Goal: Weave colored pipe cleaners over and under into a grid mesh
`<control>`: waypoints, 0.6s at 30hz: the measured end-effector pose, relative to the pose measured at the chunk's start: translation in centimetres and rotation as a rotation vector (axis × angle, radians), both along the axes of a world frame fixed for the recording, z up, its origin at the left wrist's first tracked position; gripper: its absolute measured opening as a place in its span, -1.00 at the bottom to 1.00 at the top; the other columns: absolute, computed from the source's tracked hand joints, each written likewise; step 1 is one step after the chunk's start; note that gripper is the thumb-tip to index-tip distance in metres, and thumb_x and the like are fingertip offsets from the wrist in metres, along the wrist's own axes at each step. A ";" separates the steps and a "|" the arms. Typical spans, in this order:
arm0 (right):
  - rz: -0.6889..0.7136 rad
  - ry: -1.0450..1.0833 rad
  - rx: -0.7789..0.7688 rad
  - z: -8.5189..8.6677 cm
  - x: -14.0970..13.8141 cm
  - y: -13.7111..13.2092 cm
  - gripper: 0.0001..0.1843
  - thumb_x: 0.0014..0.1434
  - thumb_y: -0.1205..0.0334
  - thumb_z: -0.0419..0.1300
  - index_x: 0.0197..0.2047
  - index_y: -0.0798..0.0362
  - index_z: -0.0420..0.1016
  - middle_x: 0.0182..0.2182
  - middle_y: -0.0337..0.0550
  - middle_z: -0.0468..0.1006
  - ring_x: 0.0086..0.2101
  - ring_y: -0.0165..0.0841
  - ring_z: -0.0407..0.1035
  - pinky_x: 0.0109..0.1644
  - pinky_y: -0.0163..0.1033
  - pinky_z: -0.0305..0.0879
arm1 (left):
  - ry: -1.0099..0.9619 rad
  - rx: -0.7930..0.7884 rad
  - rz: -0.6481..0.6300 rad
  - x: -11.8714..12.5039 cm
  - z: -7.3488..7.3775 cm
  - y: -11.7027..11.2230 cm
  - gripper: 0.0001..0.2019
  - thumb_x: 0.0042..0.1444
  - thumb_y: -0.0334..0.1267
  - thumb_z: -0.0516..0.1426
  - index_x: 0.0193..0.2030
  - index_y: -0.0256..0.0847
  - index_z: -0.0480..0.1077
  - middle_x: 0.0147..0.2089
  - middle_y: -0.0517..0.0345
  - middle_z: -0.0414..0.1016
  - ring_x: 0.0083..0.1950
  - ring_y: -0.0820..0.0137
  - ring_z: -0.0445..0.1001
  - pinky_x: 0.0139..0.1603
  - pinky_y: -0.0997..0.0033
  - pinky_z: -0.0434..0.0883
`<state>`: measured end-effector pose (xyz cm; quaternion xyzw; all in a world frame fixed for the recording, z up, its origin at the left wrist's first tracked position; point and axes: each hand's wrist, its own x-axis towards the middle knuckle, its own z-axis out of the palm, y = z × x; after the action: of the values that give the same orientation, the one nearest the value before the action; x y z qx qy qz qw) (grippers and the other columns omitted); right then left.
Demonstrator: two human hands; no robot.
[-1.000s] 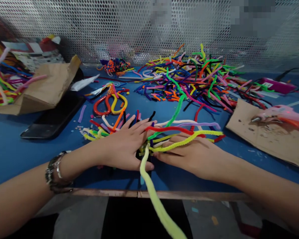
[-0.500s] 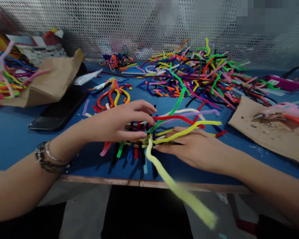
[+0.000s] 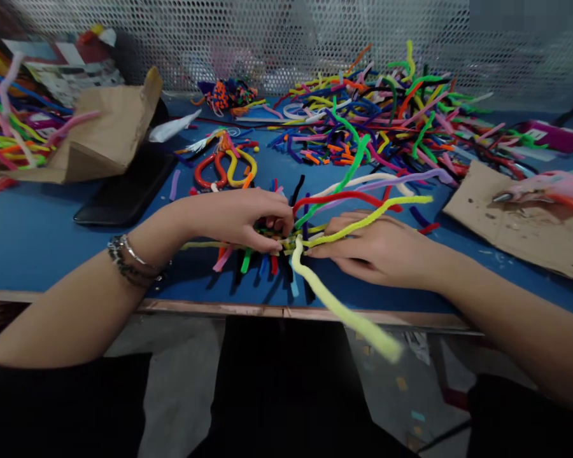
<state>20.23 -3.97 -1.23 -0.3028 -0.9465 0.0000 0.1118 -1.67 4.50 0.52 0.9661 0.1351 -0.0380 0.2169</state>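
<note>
The blue table (image 3: 38, 254) stretches across the whole view. Along its back lies a tangled heap of multicoloured chenille stems (image 3: 382, 114). Near the front edge, between the two hands, lies a woven strip (image 3: 290, 242) of similar stems, its long axis running left to right, roughly parallel to that edge. Short ends stick out toward the edge; longer red, green, white and yellow ones fan out rightward, while a pale yellow stem (image 3: 339, 308) slants down to the right, past the edge, its tip blurred. The left hand (image 3: 248, 219) is half curled over the strip, a gap between thumb and bent fingers; whether it pinches a stem I cannot tell. The right hand (image 3: 377, 248) lies low, fingers nearly straight, touching the strip's right end; its grip is hidden. The left hand covers much of the weave. Behind it lie scissors (image 3: 222, 170), blades hard to make out.
</note>
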 end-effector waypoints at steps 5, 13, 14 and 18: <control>-0.001 -0.015 0.024 0.1 -0.1 -0.2 -0.71 0.17 0.34 -0.04 -0.15 0.01 0.46 -0.27 -0.14 0.49 -0.23 -0.29 0.33 -0.17 -0.18 0.23 | 0.006 0.060 0.057 0.3 -0.1 -0.5 -0.75 0.04 -0.06 0.04 -0.33 -0.23 0.28 -0.35 0.18 0.31 -0.35 0.43 0.28 -0.37 0.51 0.18; -0.034 0.036 -0.152 0.1 0.2 -0.1 -0.69 0.17 0.35 -0.05 -0.10 0.01 0.44 -0.24 -0.11 0.45 -0.24 -0.34 0.32 -0.19 -0.23 0.24 | -0.074 0.303 0.237 1.1 -1.2 -2.2 -0.48 -0.13 0.16 0.12 -0.22 -0.26 0.17 -0.23 0.05 0.26 -0.33 0.34 0.31 -0.41 0.42 0.23; -0.034 0.035 -0.173 0.2 0.3 -0.1 -0.68 0.18 0.35 -0.05 -0.08 0.01 0.43 -0.23 -0.11 0.44 -0.23 -0.34 0.32 -0.18 -0.22 0.24 | -0.096 0.335 0.242 1.3 -1.4 -2.3 -0.44 -0.14 0.17 0.11 -0.19 -0.28 0.16 -0.19 0.00 0.24 -0.29 0.30 0.33 -0.36 0.39 0.25; -0.012 0.019 -0.215 0.4 0.4 -0.1 -0.66 0.20 0.34 -0.07 -0.04 0.00 0.41 -0.21 -0.09 0.41 -0.22 -0.34 0.29 -0.16 -0.20 0.23 | -0.076 0.407 0.276 1.8 -2.2 -2.8 -0.29 -0.14 0.25 0.06 -0.04 -0.33 0.10 -0.04 -0.13 0.19 -0.09 0.13 0.32 -0.18 0.26 0.29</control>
<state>20.66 -4.02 -0.86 -0.3187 -0.9381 0.1038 0.0877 0.10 1.72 -1.68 0.9630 0.2622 0.0561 0.0260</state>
